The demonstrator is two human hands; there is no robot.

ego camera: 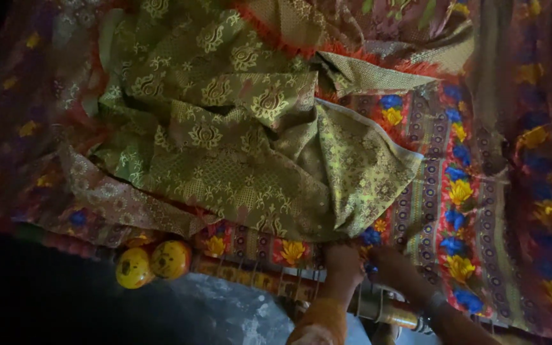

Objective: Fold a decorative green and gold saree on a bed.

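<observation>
A crumpled olive-green cloth with gold woven motifs (237,147) lies heaped on a larger flowered cloth (458,191) that has yellow, blue and orange blossoms along its border. My left hand (344,260), with an orange sleeve behind it, grips the near edge of the flowered cloth just below the green heap. My right hand (396,267) sits right beside it on the same edge, fingers curled into the fabric, with a bangle on the wrist. The fingertips of both hands are partly hidden in the folds.
Two yellow round objects with dark spots (153,263) sit at the near edge, left of my hands. A shiny metal rod (388,314) runs under my wrists. A grey surface (225,313) shows below, and the left and lower left are in darkness.
</observation>
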